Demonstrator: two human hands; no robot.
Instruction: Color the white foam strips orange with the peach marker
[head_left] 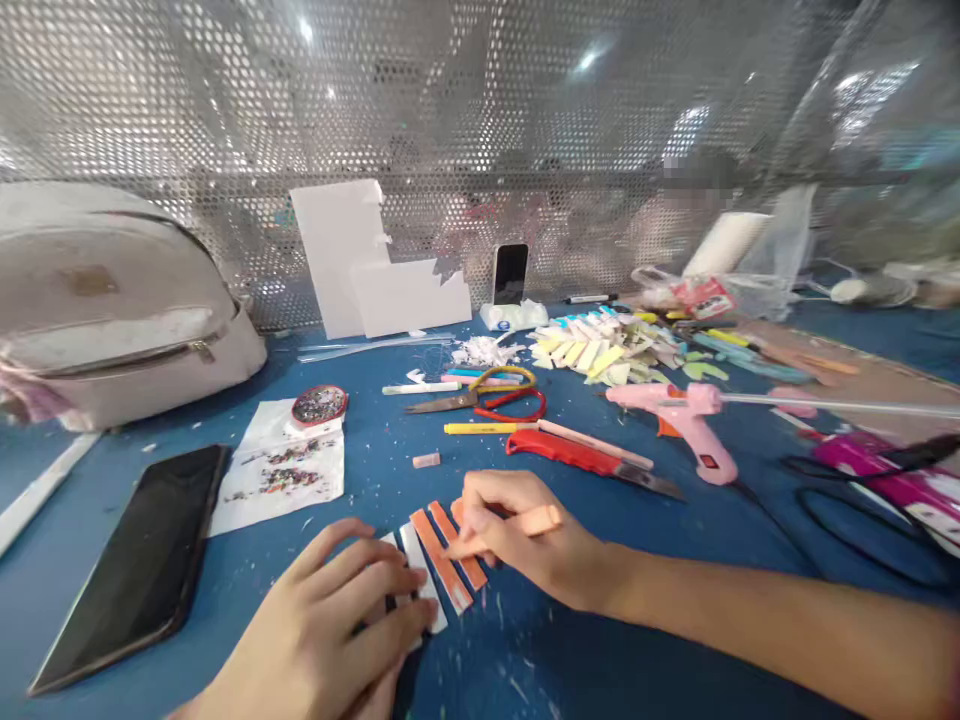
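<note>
Orange marker (pixel 537 521) in right hand (pixel 555 560)

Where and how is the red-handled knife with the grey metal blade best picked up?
Best gripped, I think, around the middle of the red handle, coming from above on the wearer's side: the handle points left, the grey metal blade points right, and a slim pale-pink pen lies along the far side.

On table (pixel 600 660): backpack (pixel 127 300) toward far left corner, phone (pixel 142 560) before it; boards (pixel 341 250) along far edge; strips (pixel 452 585) toward near edge, scissors (pixel 450 402) behind them, glue gun (pixel 701 402) right of scissors.
</note>
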